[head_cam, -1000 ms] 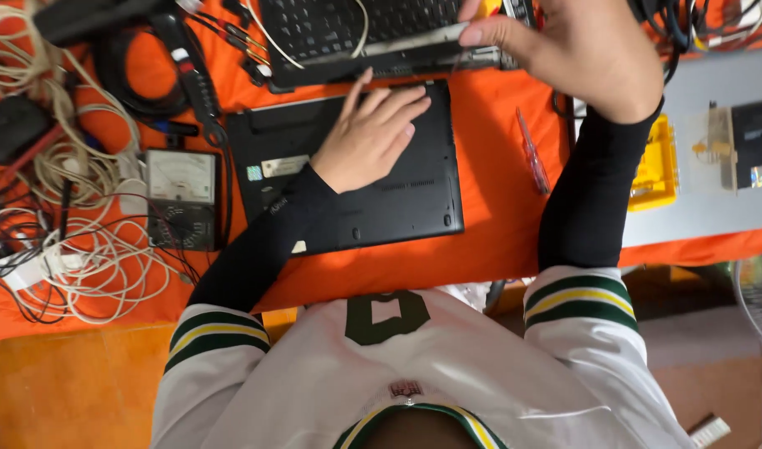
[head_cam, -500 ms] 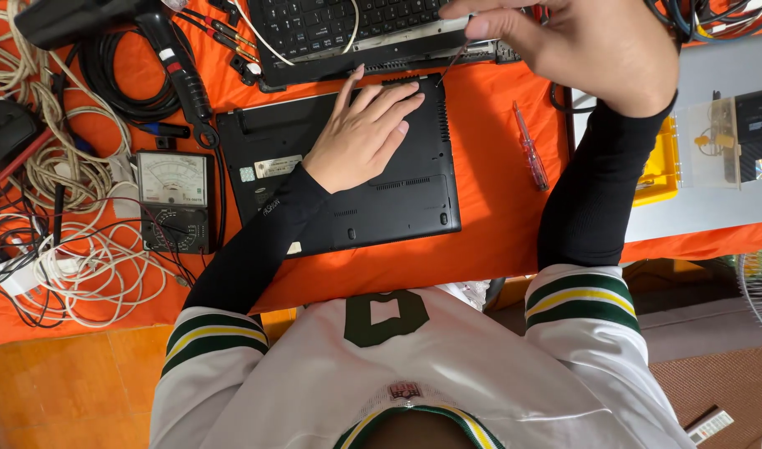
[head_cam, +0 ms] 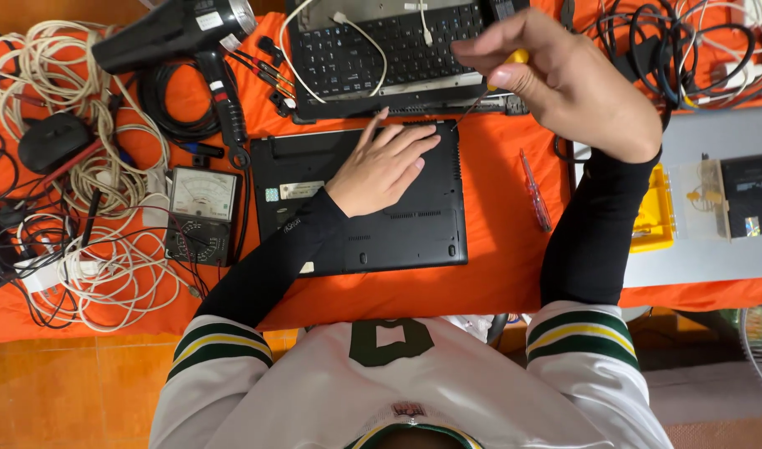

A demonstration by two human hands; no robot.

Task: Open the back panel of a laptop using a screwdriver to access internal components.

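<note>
The screwdriver (head_cam: 495, 81), thin-shafted with a yellow handle, sits pinched in the closed fingers of the right hand (head_cam: 572, 83), its tip angled down toward the top right corner of the black laptop base (head_cam: 364, 199). The tip seems to hang just off that corner; whether it touches cannot be told. The left hand (head_cam: 385, 166) lies flat and spread on the upturned base, fingers pointing to one o'clock, grasping nothing, only pressing the casing still.

Judging by this, the step in hand is bringing the driver to a screw along the far edge of the base. The next move would call for seating the tip squarely in the screw head and turning while the left hand keeps the casing from sliding on the orange cloth (head_cam: 497, 258).

At twelve o'clock of the base a second laptop (head_cam: 389, 50) lies with its keyboard up. At three o'clock rests a red-handled screwdriver (head_cam: 535, 189). At nine o'clock lies an analogue meter (head_cam: 201, 212), and at eleven o'clock a black heat gun (head_cam: 173, 33) among coiled cables (head_cam: 32, 75).
</note>
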